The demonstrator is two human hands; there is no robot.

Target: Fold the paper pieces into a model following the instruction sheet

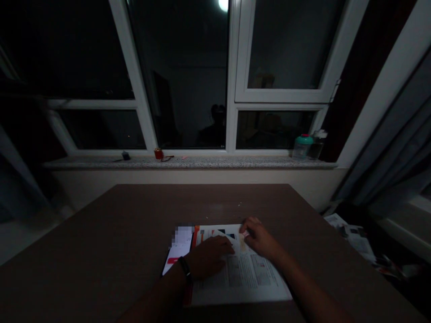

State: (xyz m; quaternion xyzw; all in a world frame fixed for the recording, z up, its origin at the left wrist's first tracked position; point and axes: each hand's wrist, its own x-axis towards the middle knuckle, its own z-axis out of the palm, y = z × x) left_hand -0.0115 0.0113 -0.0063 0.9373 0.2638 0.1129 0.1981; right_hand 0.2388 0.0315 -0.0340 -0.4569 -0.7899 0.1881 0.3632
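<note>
A printed booklet with text, pictures and an orange-red left edge lies on the brown table. My left hand, with a dark band at the wrist, rests on its left half with the fingers stretched out. Beneath that hand's fingertips shows a white paper corner. Near the booklet's top right, my right hand is closed, its fingertips around a small pale pink object whose kind I cannot make out. A phone with a lit screen, partly blurred out, lies along the booklet's left edge.
The brown table reaches towards a stone windowsill. On the sill stand a dark little bottle, a red jar and a teal-lidded container. Papers are piled low at the right, near a grey curtain.
</note>
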